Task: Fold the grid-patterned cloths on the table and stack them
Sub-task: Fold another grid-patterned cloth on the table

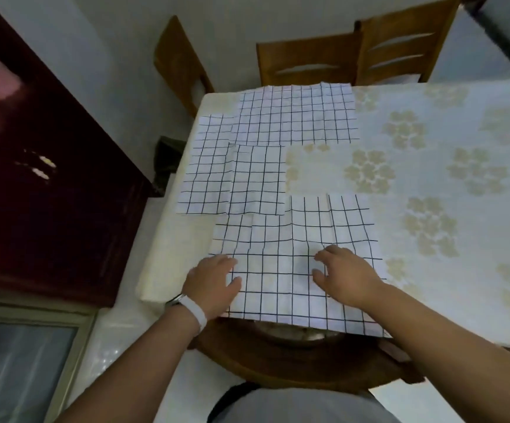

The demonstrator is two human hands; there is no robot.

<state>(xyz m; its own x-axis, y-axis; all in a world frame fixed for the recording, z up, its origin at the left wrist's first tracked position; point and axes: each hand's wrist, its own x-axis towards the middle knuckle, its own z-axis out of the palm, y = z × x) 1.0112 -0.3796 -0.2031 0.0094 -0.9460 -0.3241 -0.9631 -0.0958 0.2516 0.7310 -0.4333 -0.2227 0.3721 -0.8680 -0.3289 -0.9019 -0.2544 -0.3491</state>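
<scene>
The left hand [211, 282] and right hand [348, 276] rest with relaxed fingers on the creased, black-gridded white cloth [278, 291].

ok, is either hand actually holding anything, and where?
Nothing is gripped. The left hand rests on the near cloth at its left edge, and the right hand rests right of its middle.

wooden chairs [308, 61], white wall [232, 13], tiled floor [116, 337]

White fabric cloths [296, 114] with thin black grid lines lie on the pale cream tablecloth [424, 190], which carries beige flower clusters. Beyond that tablecloth stand warm brown wooden chairs [308, 61].
</scene>
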